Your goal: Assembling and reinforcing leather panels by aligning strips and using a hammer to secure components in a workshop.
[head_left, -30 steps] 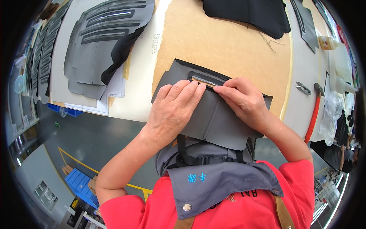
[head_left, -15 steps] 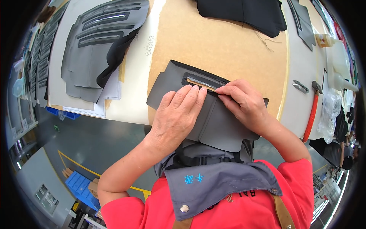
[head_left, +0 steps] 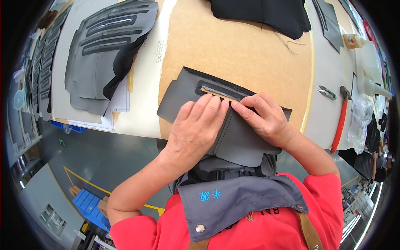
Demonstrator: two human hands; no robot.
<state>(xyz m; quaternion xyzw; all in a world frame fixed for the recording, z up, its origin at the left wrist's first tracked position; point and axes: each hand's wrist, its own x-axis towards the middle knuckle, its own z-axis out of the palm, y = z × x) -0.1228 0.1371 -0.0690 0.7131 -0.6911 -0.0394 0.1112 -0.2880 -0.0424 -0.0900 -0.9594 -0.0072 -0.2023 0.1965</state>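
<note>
A dark grey fabric panel point(head_left: 183, 91) lies at the table's near edge, its near part hanging over toward me. Close to its far edge is a long narrow slot with a black border, and tan board shows through it. My left hand point(head_left: 196, 127) rests flat on the panel, fingertips side by side along the slot's near edge. At the slot's right end my right hand point(head_left: 266, 118) has thumb and forefinger pinched on the near edge of the slot. The two hands almost touch at the fingertips. Whatever edge lies within the right-hand pinch is mostly covered.
Several grey slotted panels point(head_left: 89, 73) are stacked at the left. Black fabric point(head_left: 266, 14) lies at the far side with loose threads. On the right are thread snips point(head_left: 327, 93), a hammer with a red handle point(head_left: 341, 121), a plastic bag point(head_left: 361, 125) and bottles point(head_left: 371, 62).
My right hand's pinching fingertips have shifted slightly left along the slot, nearer the left fingertips. The left hand stays on the panel.
</note>
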